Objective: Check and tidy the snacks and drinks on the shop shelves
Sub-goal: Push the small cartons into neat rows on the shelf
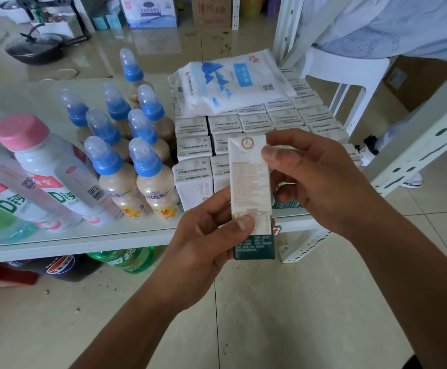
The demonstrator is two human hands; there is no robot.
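Carton [250, 187], slim and upright, white above with fine orange print and a round emblem near the top, dark green at its base, is held just in front of the shelf [110, 235] edge; the left hand [206, 249] grips its lower part, thumb pressed on the front, fingers curled behind; the right hand [315, 182] pinches the upper right edge, thumb in front; beyond, matching cartons [225, 123] stand packed in rows, blue-capped bottles [148, 179] to their left; a white bag [233, 81] lies on the rear cartons; farther off, a black pan [36, 49] sits on the floor
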